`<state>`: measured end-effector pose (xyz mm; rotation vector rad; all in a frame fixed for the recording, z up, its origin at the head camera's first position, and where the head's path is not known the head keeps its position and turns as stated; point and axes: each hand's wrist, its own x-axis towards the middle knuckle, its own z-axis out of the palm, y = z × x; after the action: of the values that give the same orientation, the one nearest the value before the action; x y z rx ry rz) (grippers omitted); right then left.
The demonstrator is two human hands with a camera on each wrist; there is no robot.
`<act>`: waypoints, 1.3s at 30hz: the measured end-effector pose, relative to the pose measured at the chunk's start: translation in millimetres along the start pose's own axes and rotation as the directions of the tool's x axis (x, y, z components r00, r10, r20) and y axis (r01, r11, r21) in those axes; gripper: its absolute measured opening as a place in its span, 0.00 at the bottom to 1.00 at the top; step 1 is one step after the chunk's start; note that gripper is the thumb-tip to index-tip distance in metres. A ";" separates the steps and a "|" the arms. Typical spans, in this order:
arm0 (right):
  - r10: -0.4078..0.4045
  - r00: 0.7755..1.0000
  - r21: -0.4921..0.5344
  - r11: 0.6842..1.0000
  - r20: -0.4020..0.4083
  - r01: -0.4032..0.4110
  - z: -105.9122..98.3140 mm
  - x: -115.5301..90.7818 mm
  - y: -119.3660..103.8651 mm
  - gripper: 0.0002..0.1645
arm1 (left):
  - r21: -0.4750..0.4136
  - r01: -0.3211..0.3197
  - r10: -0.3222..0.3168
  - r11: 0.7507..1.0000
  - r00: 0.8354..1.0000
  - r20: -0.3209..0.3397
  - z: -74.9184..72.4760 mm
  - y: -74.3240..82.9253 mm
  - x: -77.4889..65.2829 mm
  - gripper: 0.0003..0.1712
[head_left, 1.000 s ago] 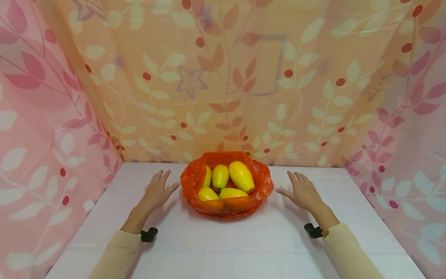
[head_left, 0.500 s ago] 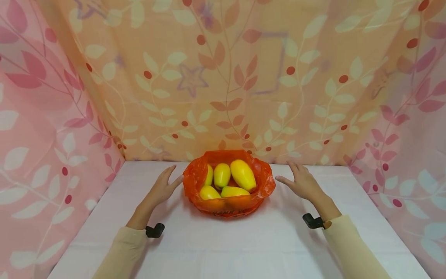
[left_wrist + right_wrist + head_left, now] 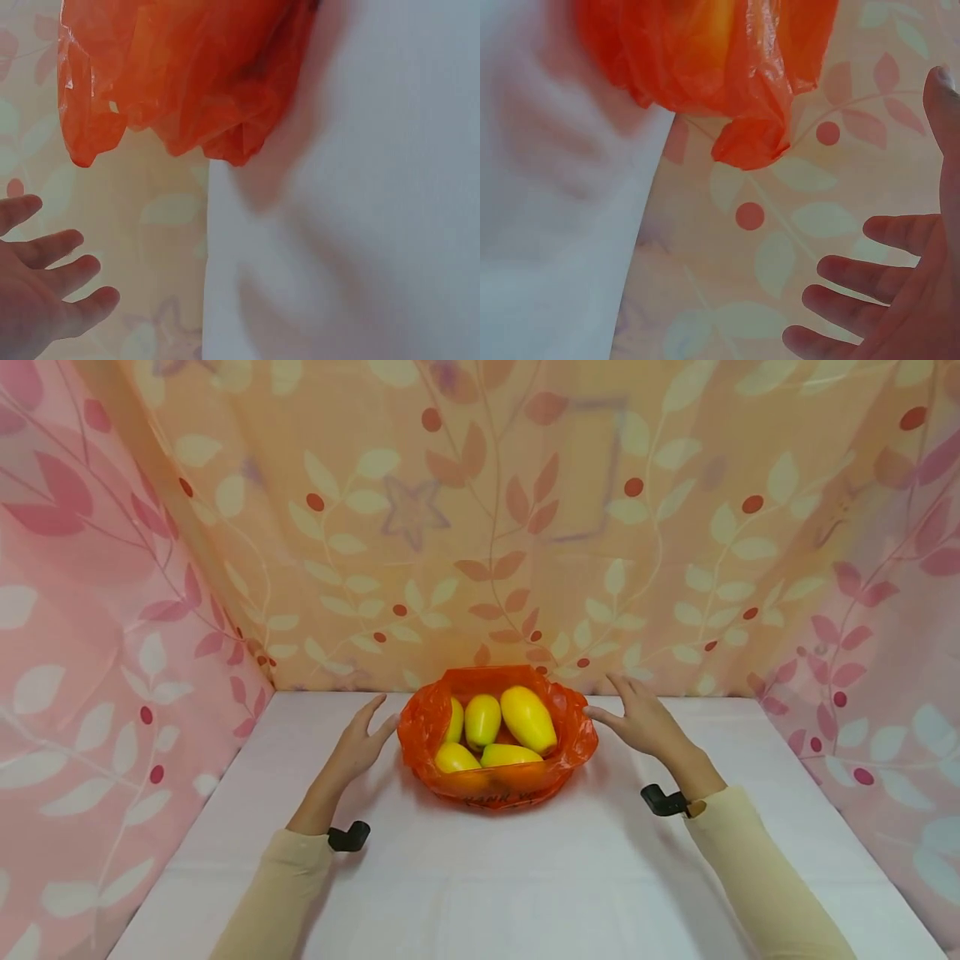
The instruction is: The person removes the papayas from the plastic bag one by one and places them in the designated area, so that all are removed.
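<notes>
A red-orange plastic bag sits on the white table with its mouth spread wide and dark lettering on its front. Several yellow-green fruits that look like mangoes lie inside it. My left hand hovers just left of the bag, fingers extended and thumb close to its rim. On the other side, my right hand is held with spread fingers, its thumb near the bag's right edge. In both wrist views a gap shows between the fingers and the bag. Neither hand holds anything.
The white-covered table runs back to a floral orange curtain. Pink floral cloth walls off the left side, and similar cloth the right. A small black device is strapped at each wrist.
Both hands have moved forward and closer in toward the bag's sides. The head view has shifted slightly. The bag and its fruit look unchanged.
</notes>
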<state>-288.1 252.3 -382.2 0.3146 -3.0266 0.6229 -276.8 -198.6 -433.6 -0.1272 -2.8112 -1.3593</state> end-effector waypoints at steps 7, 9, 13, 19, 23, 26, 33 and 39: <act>-0.014 1.000 0.043 0.999 -0.003 0.014 -5.2 9.7 -9.7 0.56 | -0.125 -0.053 0.045 0.991 0.997 -0.065 6.8 9.7 7.6 0.39; -0.024 1.000 0.046 0.999 -0.010 0.025 -6.2 11.9 -12.7 0.56 | -0.164 -0.070 0.058 0.984 0.995 -0.075 9.7 11.7 11.2 0.37; -0.045 0.999 0.064 0.997 -0.015 0.046 -6.5 17.1 -19.1 0.57 | -0.258 -0.077 0.055 0.963 0.995 -0.088 16.0 14.3 16.9 0.36; -0.054 0.998 0.121 0.991 0.015 0.052 5.1 21.4 -32.3 0.55 | -0.355 -0.057 0.027 0.933 0.996 -0.087 25.0 11.7 13.9 0.35; -0.044 0.998 0.152 0.988 0.035 0.038 11.6 22.3 -38.6 0.55 | -0.390 -0.061 0.030 0.919 0.996 -0.086 32.1 10.4 13.1 0.35; -0.055 0.998 0.168 0.984 0.029 0.049 15.1 23.2 -44.6 0.56 | -0.409 -0.076 0.036 0.909 0.994 -0.105 36.4 8.6 14.7 0.34; -0.092 0.996 0.193 0.977 0.022 0.086 21.8 26.4 -59.9 0.55 | -0.460 -0.097 0.035 0.883 0.989 -0.143 42.8 6.2 17.4 0.31; -0.106 0.994 0.215 0.972 0.022 0.099 27.5 31.2 -69.3 0.52 | -0.461 -0.074 0.010 0.884 0.990 -0.139 49.8 5.3 20.2 0.31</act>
<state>-304.4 173.1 -378.3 0.4905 -2.9540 0.9447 -295.5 -154.9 -459.4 -0.0965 -2.3067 -1.9269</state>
